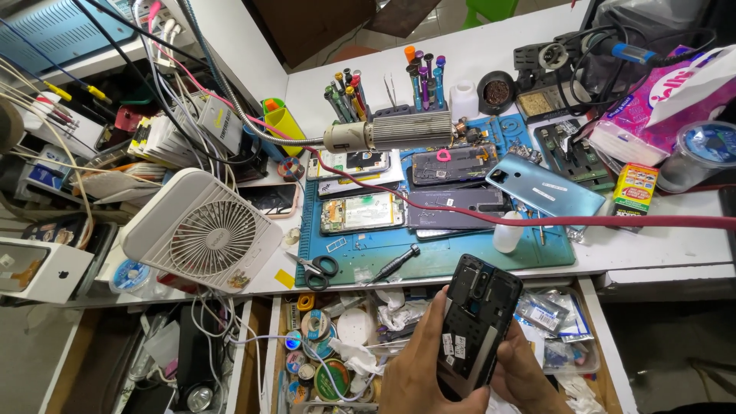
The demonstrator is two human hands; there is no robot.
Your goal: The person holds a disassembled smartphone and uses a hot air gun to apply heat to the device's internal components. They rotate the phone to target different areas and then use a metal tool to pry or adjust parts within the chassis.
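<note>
Head view looks down on a crowded repair surface (659,245), and low in the picture both hands grip one thing — a black phone frame (477,326) held over an open drawer (606,337) full of tape rolls, wipes and small bags. The left hand (425,368) wraps the frame's lower left edge, thumb lying up along its side, while the right hand (529,376) cups it from below on the right; both are closed on it, neither is free. To hold such a part well, I judge the grip should stay on the outer edges as it does now, clear of the inner face, with the frame kept over the drawer or the blue mat (429,261) so that anything loose drops somewhere it can be found. The frame is tilted, top leaning right, its inner side facing up: dark plastic, a cluster of camera openings near the top, small white stickers lower down, and a pale grey strip along the right edge. On the mat just beyond lie a small screwdriver (395,263), scissors (316,268), several opened phones and a light blue back cover (546,186) — all untouched. A white fan (205,230) stands well to the left, and a red cable (613,221) crosses the mat's right side.
</note>
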